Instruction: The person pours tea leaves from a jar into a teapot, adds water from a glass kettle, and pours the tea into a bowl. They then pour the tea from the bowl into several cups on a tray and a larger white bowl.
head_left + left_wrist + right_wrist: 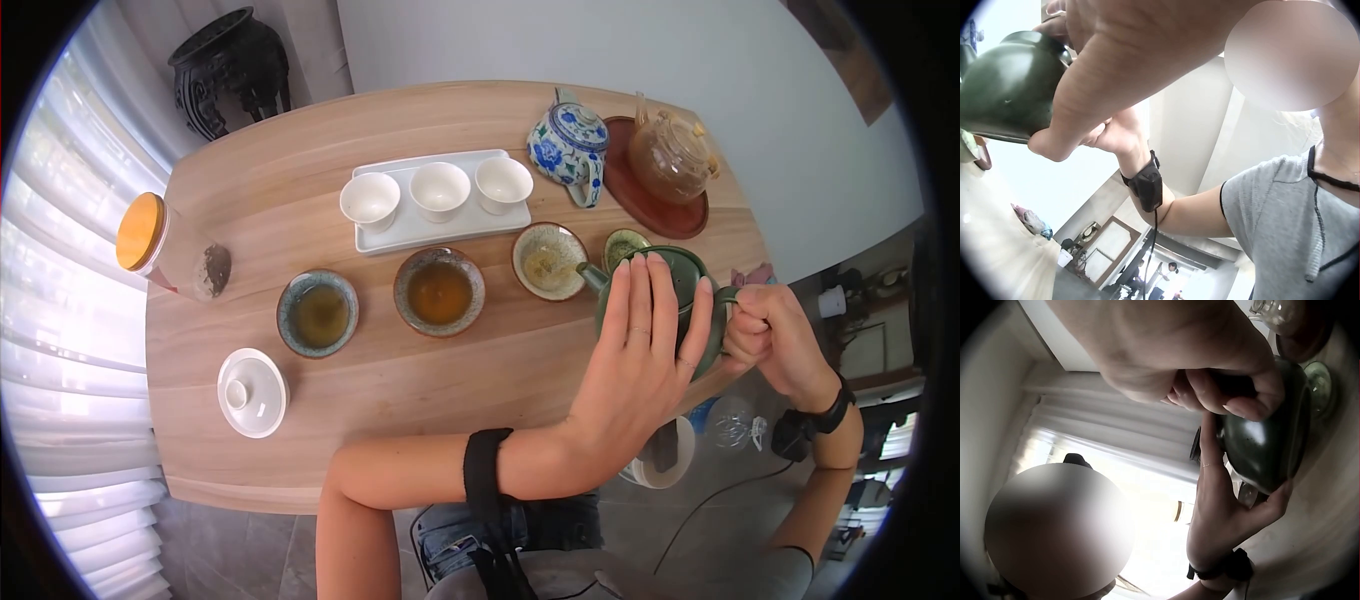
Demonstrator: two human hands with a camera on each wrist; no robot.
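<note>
A dark green teapot [1013, 87] is held at the table's right end, its spout [592, 276] pointing left toward the rim of a pale crackled bowl [550, 262] with light liquid. My right hand [775, 335] grips the teapot's handle with curled fingers. Across the teapot's top lies my left hand [640, 350], fingers long and straight over the lid; in the right wrist view its thumb touches the pot's lower side. A small green cup [622, 243] is partly hidden behind the pot. Left of the pale bowl stand a bowl of amber tea [440, 292] and a blue-grey bowl [318, 313].
Three white cups stand on a white tray [445, 232]. At the back right are a blue-and-white teapot [568, 145] and a glass teapot [672, 155] on a brown tray [680, 222]. A white lid [262, 400] and an orange-capped jar [180, 250] lie at left.
</note>
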